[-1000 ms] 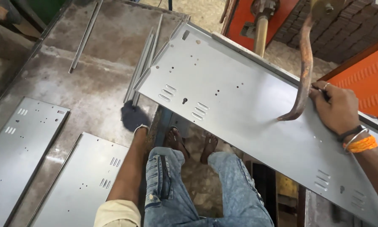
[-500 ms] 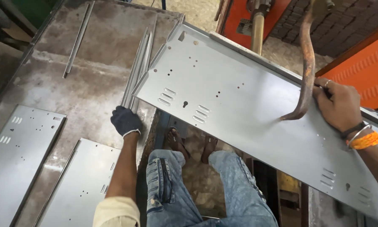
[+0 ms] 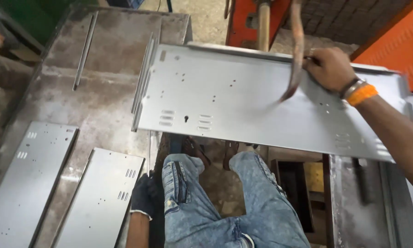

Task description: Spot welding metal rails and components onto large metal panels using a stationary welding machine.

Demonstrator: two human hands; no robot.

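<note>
From my remote seat I see my right hand point(image 3: 330, 69) at the far edge of a large grey metal panel point(image 3: 243, 105), fingers point(image 3: 317, 62) clenched on that edge just beside a curved rusty lever point(image 3: 294, 55) that hangs down in front of it. An orange band point(image 3: 361, 94) and a dark one sit on that wrist. The panel lies tilted across the gap between the steel worktop point(image 3: 101, 87) on the left and a darker bench point(image 3: 358, 206) on the right, above my two knees in blue jeans point(image 3: 225, 202).

My left hand point(image 3: 144, 197), in a dark glove, hangs low beside my left thigh, next to the nearer of two smaller panels. I cannot tell whether its fingers are curled or loose; it grips nothing that I can see.

I count three grey panels in all: the big one under my right hand, and two lying flat on the worktop, a left panel point(image 3: 27, 179) and a near panel point(image 3: 101, 197), side by side and just apart. Each carries small holes and short slots. One thin metal strip point(image 3: 85, 50) lies alone farther back, and a bundle of strips point(image 3: 144, 76) rests along the big panel's left end. Orange machine parts point(image 3: 399, 41) stand behind.
</note>
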